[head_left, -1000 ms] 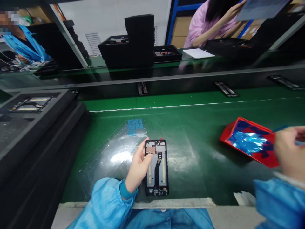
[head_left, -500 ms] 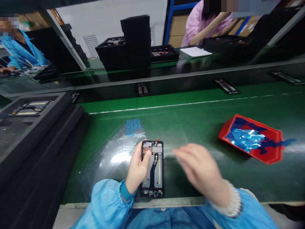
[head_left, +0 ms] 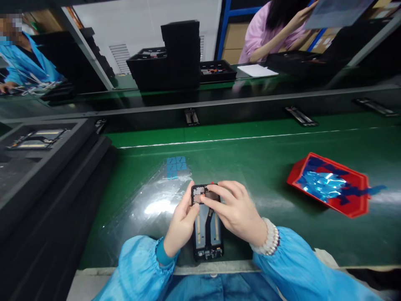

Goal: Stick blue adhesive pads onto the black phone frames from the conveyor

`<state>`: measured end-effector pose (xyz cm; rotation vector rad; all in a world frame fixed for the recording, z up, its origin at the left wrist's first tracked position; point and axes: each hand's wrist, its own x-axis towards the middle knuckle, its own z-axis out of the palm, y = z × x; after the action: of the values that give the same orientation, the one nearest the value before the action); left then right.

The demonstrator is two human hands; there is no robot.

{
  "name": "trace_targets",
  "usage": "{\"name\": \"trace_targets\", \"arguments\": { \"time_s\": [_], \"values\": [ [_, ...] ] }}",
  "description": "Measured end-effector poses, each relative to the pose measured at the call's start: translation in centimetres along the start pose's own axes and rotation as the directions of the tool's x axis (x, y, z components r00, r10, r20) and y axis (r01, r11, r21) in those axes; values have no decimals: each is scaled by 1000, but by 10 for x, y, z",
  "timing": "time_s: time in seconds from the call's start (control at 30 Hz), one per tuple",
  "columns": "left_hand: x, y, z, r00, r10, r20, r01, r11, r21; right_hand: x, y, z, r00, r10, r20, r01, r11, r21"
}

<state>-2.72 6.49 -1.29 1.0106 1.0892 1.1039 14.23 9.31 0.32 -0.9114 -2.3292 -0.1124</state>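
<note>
An opened phone body (head_left: 208, 228) lies upright in the view near the table's front edge, its inner parts and a dark ribbon cable showing. My left hand (head_left: 182, 223) grips its upper left side, thumb on the front and fingers along the edge. Over the phone's upper part is my right hand (head_left: 234, 209), with fingertips touching the parts there; its fingers are apart, and whether a small piece is under them is hidden. Beyond the phone, a clear plastic sheet (head_left: 140, 209) carries several blue stickers (head_left: 176, 166).
A red bin (head_left: 354, 207) with blue film scraps stands at the right. Stacked black trays (head_left: 94, 167) fill the left side. Several phone parts, including one (head_left: 191, 117), lie along the far ledge. Two people work beyond it.
My right hand has moved left onto the phone's upper part. The phone and my left hand have shifted slightly right. The person in pink has lifted an arm with a sheet.
</note>
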Motion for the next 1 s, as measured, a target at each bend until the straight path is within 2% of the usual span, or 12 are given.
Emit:
{"name": "trace_targets", "arguments": {
  "time_s": [0.13, 0.27, 0.47, 0.6, 0.67, 0.73, 0.8, 0.83, 0.9, 0.93, 0.97, 1.0],
  "values": [
    [1, 4, -2, 998, 17, 54, -19, 999, 37, -6, 2, 6, 1000, -16, -17, 14, 993, -115],
    [1, 3, -3, 997, 11, 81, -16, 998, 61, -8, -7, 10, 1000, 11, -25, -13, 996, -84],
    [2, -1, -5, 991, -18, 132, 3, 993, 114, 1, -2, 8, 994, -105, 21, 107, 991, -84],
    [2, 0, -1, 989, -37, 144, 36, 999, 7, 8, 9, 0, 974, -208, 89, 211, 977, -27],
    [3, 2, 0, 992, -47, 118, 56, 996, -76, 10, 15, -5, 985, -157, 65, 151, 984, 90],
    [4, 4, -1, 996, -36, 79, 49, 986, -160, 9, 19, -8, 994, 102, 32, -107, 963, 249],
    [7, 7, -3, 1000, -14, 19, 18, 972, -235, 7, 21, -7, 907, 369, 203, -421, 776, 469],
    [9, 8, -5, 1000, -7, -8, 5, 965, -263, 7, 21, -5, 839, 403, 365, -544, 619, 567],
    [11, 11, -9, 999, -8, -46, -5, 958, -285, 12, 20, 2, 717, 271, 642, -697, 302, 650],
    [12, 11, -11, 998, -11, -67, -8, 962, -273, 18, 22, 8, 675, 219, 704, -738, 223, 638],
    [13, 11, -13, 995, -7, -98, -18, 969, -246, 27, 27, 14, 648, 232, 725, -761, 214, 612],
    [13, 10, -15, 991, 3, -137, -31, 979, -203, 39, 36, 20, 632, 302, 714, -775, 257, 577]
  ]
}}
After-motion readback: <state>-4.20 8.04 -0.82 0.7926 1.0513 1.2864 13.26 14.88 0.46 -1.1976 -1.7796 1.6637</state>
